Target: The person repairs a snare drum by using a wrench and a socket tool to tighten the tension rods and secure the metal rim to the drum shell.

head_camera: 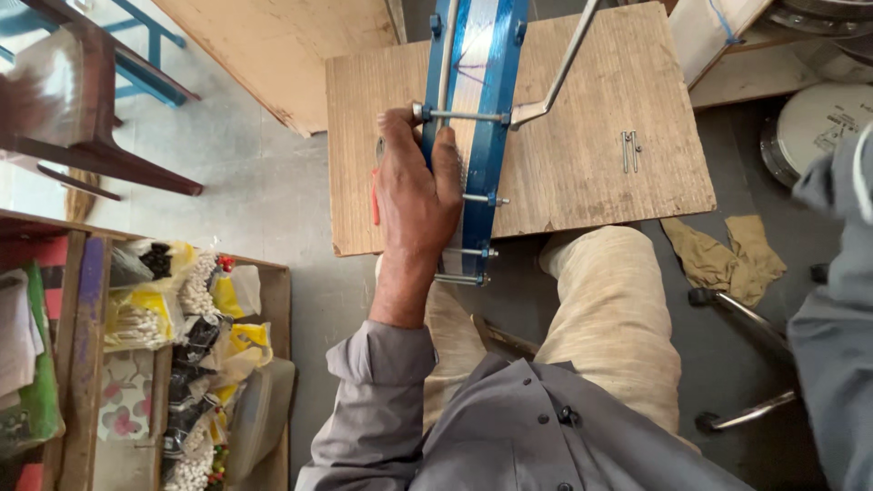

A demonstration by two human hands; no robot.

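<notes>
My left hand (414, 195) is closed around the left edge of a long blue metal frame (486, 100) that stands on edge across a wooden board (582, 182). Several silver bolts (473, 116) cross the frame, and a bent silver rod (564, 64) runs from it toward the top. A red piece (374, 205) shows just under my palm; what it is I cannot tell. Two small metal pins (629, 150) lie on the board to the right. My right hand is out of view; only a grey sleeve (832, 300) shows at the right edge.
A wooden crate (277, 309) at lower left holds plastic bags of white and coloured beads (195, 300). An olive cloth (723, 255) lies on the floor right of my knee. A round metal lid (814, 123), chrome chair legs (741, 414) and a dark wooden stool (91, 136) stand around.
</notes>
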